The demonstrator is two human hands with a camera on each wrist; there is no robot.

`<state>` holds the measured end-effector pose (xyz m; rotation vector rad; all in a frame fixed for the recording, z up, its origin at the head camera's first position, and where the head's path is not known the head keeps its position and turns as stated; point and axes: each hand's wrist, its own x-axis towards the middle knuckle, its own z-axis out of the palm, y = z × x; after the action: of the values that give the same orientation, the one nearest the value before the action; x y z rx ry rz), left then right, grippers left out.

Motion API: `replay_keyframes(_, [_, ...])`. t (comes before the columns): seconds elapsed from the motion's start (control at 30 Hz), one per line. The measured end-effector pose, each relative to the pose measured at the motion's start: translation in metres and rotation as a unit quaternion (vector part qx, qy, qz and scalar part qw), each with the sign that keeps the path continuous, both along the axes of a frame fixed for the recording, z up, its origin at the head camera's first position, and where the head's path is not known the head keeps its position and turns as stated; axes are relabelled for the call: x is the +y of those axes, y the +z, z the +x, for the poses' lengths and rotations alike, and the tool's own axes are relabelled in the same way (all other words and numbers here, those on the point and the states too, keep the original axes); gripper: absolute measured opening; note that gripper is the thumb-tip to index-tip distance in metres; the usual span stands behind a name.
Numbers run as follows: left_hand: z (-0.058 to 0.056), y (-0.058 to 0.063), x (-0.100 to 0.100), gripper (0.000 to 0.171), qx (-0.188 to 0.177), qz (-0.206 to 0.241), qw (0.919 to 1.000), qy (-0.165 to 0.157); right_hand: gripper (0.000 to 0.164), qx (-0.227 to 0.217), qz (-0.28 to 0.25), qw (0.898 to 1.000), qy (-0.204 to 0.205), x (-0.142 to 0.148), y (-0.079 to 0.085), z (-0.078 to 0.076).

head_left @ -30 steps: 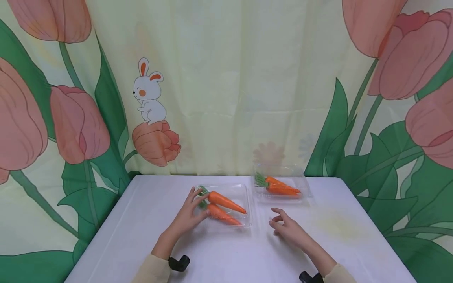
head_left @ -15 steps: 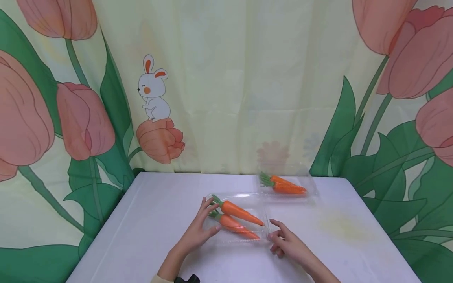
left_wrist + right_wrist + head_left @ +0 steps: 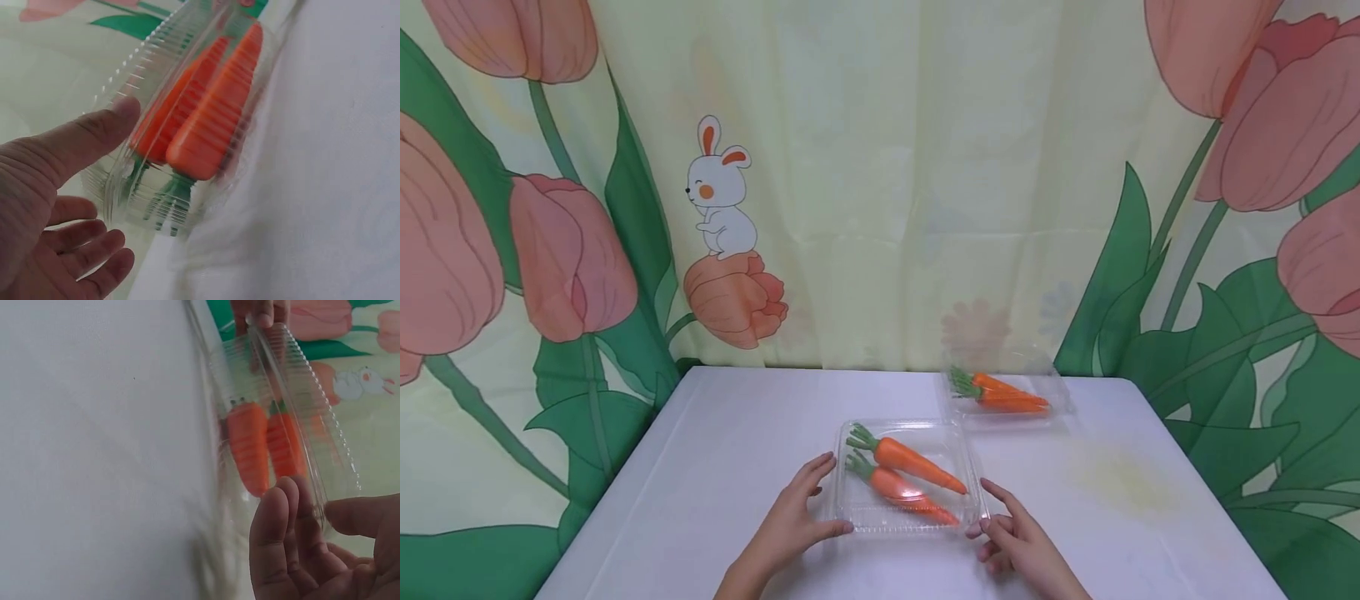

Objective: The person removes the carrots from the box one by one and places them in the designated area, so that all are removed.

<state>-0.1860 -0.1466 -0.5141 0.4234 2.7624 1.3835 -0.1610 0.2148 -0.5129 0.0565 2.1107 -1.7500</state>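
Note:
A clear plastic clamshell box (image 3: 917,433), its lid down, lies on the table with two orange toy-like carrots (image 3: 917,462) inside, green tops toward the left. Beside its left edge is my left hand (image 3: 790,517), thumb tip at the front corner. The left wrist view shows that thumb (image 3: 94,134) against the box's side, the other fingers (image 3: 94,253) loosely bent and apart from it. At the front right corner, my right hand (image 3: 1018,537) pinches the rim between thumb and fingers; the right wrist view shows the thumb (image 3: 356,515) on the rim.
A second clear clamshell box (image 3: 1060,400) with carrots (image 3: 1007,396) stands at the back right of the white table (image 3: 700,450). Behind the table hangs a curtain (image 3: 865,208) printed with tulips and a rabbit.
The near box has come toward the front and right. My left hand has slid from over the carrot tops to the left edge. My right hand has reached the box's right corner.

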Motion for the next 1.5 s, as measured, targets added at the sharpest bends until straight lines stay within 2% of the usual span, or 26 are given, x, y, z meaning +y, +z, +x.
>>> replay_keyframes(0.1, [0.001, -0.001, 0.001, 0.097, -0.012, 0.019, 0.9996, 0.019, 0.071, -0.01, -0.007, 1.0, -0.025, -0.003, 0.0, 0.004])
replay_keyframes(0.33, [-0.001, -0.005, 0.006, 0.108, -0.079, 0.075, 0.9933, 0.037, 0.055, -0.013, -0.011, 0.998, -0.062, -0.009, 0.002, 0.008])
replay_keyframes(0.5, [0.0, -0.008, 0.002, 0.119, -0.126, 0.091, 0.9879, 0.004, 0.05, -0.012, -0.008, 0.997, -0.08, -0.009, 0.001, 0.01])
replay_keyframes(0.63, [-0.001, -0.011, -0.003, 0.128, -0.169, 0.111, 0.9788, -0.033, 0.05, -0.02, -0.008, 0.995, -0.098, -0.008, 0.001, 0.01])
replay_keyframes(0.7, [-0.001, -0.013, -0.003, 0.127, -0.171, 0.129, 0.9761, -0.039, 0.052, -0.027, -0.009, 0.994, -0.105, -0.008, 0.002, 0.01])
replay_keyframes(0.87, [-0.001, -0.014, -0.004, 0.116, -0.145, 0.171, 0.9737, -0.042, 0.051, -0.024, -0.015, 0.992, -0.127, -0.009, -0.001, 0.01])
replay_keyframes(1.1, [0.0, -0.012, -0.006, 0.11, -0.156, 0.173, 0.9716, -0.042, 0.031, -0.017, -0.017, 0.987, -0.156, -0.013, -0.004, 0.011])
replay_keyframes(1.3, [0.002, -0.012, -0.008, 0.107, -0.17, 0.172, 0.9697, -0.035, 0.029, -0.001, 0.008, 0.991, -0.135, -0.017, -0.005, 0.013])
replay_keyframes(1.5, [0.007, -0.015, -0.01, 0.086, -0.198, 0.202, 0.958, -0.044, 0.029, 0.009, 0.027, 0.992, -0.122, -0.019, -0.005, 0.014])
